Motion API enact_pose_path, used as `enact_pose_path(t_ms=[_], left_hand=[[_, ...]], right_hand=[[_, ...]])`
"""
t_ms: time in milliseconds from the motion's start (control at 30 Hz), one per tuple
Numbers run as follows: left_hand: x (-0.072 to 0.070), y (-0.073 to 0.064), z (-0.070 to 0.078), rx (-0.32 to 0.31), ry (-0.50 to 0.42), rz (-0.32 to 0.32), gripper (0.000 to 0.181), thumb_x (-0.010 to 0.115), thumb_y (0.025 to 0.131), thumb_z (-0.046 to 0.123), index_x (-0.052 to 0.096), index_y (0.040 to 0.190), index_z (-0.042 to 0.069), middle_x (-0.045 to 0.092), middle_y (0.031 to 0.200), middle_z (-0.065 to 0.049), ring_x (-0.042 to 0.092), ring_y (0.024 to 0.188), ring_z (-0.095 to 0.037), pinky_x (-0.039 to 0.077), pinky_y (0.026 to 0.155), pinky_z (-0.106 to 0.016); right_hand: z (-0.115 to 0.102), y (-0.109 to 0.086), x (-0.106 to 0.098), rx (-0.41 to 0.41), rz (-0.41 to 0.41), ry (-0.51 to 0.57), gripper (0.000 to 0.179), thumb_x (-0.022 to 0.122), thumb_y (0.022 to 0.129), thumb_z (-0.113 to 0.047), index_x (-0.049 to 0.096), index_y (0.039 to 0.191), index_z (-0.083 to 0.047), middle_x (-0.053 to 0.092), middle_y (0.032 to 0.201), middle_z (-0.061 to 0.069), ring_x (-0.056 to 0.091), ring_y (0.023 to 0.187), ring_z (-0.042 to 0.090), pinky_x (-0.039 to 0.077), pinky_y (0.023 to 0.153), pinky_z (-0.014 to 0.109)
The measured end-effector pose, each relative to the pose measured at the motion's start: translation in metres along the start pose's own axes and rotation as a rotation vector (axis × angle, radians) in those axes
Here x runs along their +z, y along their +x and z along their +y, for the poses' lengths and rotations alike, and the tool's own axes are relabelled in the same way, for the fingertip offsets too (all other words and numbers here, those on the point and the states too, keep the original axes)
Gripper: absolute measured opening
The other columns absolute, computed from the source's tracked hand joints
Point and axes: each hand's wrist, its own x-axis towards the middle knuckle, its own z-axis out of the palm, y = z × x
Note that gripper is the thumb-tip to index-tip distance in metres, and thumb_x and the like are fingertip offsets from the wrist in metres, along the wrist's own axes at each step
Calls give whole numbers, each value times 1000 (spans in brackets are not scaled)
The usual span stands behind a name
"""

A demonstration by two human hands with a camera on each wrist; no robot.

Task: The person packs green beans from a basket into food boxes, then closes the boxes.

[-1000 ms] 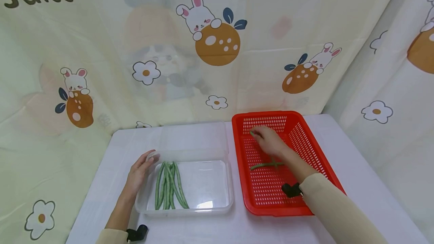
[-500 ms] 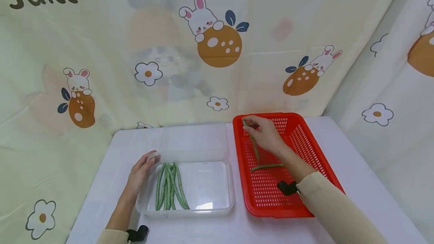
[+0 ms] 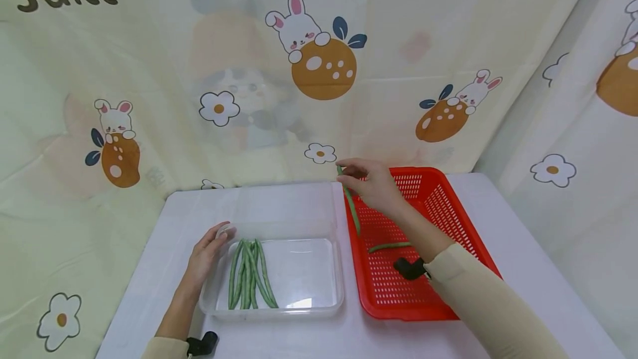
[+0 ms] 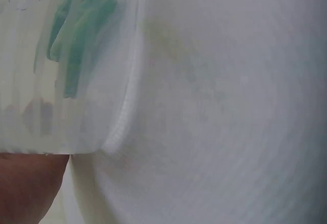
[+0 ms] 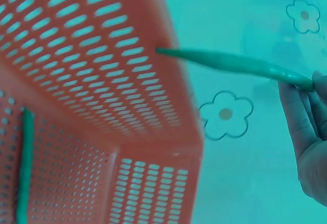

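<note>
My right hand (image 3: 375, 184) pinches a green bean (image 3: 351, 208) near its upper end, above the left rim of the red basket (image 3: 362, 287). In the right wrist view the held bean (image 5: 230, 64) reaches across to the basket's wall, its far tip overlapping the rim. Another green bean (image 3: 390, 246) lies on the basket's floor, partly behind the forearm. My left hand (image 3: 203, 254) grips the left wall of a clear plastic box (image 3: 309, 310), thumb at the rim. Several green beans (image 3: 247, 276) lie side by side in the box's left half.
The box's clear lid (image 3: 284, 198) stands out behind it on the white table (image 3: 269, 342). The red basket sits just right of the box. A printed curtain (image 3: 389, 121) hangs behind the table's back edge, and more cloth hangs at the right.
My right hand has lifted the green bean from the basket's floor and carried it up and left, over the rim. The left hand and the box have stayed in place.
</note>
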Motion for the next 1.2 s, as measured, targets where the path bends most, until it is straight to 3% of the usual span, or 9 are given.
enact_pose_path(t_ms=[267, 567, 1200], left_hand=[[-1, 0, 0, -11, 4, 0, 49, 42, 113, 33, 41, 158, 13, 48, 160, -17, 37, 155, -32, 13, 130, -57], [-1, 0, 0, -17, 1, 1, 50, 43, 113, 34, 41, 158, 13, 48, 160, -17, 38, 154, -32, 13, 130, -57], [0, -1, 1, -13, 16, 7, 49, 42, 113, 33, 41, 158, 13, 48, 160, -17, 39, 153, -32, 14, 130, -57]], right_hand=[[-17, 9, 14, -43, -24, 61, 37, 74, 97, -9, 70, 134, -12, 73, 106, 14, 68, 91, 27, 64, 74, 33], [-27, 16, 39, -119, -58, 93, 35, 71, 97, -3, 69, 131, -4, 74, 102, 16, 71, 92, 31, 64, 73, 33], [-40, 21, 81, -84, -165, 121, 32, 67, 100, -3, 66, 132, -6, 76, 106, 18, 76, 87, 20, 64, 74, 31]])
